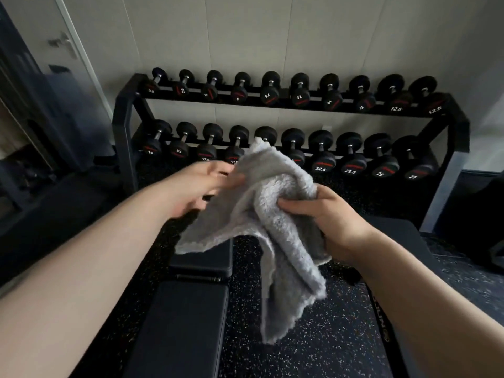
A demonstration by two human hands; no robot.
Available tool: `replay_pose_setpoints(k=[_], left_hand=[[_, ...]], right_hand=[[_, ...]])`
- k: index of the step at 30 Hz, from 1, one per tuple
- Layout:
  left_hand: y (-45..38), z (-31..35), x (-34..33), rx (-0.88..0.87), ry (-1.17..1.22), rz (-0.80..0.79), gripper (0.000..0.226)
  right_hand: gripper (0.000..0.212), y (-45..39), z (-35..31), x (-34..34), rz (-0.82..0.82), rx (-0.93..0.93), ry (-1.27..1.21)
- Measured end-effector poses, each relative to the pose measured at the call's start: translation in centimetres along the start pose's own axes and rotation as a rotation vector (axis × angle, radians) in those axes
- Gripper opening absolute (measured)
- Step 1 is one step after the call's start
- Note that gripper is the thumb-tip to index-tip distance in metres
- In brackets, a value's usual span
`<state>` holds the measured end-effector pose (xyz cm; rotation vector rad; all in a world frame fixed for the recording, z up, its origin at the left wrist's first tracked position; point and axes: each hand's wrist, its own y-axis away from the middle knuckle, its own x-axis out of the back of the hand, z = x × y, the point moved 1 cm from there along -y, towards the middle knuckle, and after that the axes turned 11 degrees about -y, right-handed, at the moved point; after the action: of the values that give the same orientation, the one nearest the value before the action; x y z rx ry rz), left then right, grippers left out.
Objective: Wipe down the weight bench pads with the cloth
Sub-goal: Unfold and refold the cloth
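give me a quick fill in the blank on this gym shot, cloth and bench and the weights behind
1. The cloth held above the bench pads is ____ in colour.
2. The right hand grips the cloth, and the left hand also ____ it.
3. The dumbbell rack against the wall has ____ tiers.
4. The cloth is ____ touching the pads.

Missing words: grey; holds; two; not
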<state>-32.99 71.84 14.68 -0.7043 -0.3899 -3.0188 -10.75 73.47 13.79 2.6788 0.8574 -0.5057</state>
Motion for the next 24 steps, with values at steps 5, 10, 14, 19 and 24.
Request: replay_pose_setpoints(k=[5, 10, 14, 19, 24], left_hand=[[1.2, -7.7, -5.0, 0.28, 0.567, -0.505, 0.104], [2.6, -7.9, -9.8, 0.109, 1.016, -0.736, 0.085], [2.5, -5.5, -9.0, 0.012, 0.546, -0.237, 0.042], [2.4, -5.0, -6.4, -0.023, 0.322, 0.169, 0.016], [2.8, -5.0, -3.3, -0.12, 0.112, 0.503, 0.016]], right_hand=[[0.017, -0.7, 0.2, 0.5, 0.105, 0.101, -0.142], [0.017, -0.7, 2.0, 1.3, 0.168, 0.1, -0.111], [0.015, -0.5, 3.1, 2.4, 0.273, 0.103, -0.002], [0.014, 0.2, 3.4, 4.3, 0.417, 0.176, 0.101], [0.017, 1.7, 2.7, 6.3, 0.562, 0.336, 0.348]])
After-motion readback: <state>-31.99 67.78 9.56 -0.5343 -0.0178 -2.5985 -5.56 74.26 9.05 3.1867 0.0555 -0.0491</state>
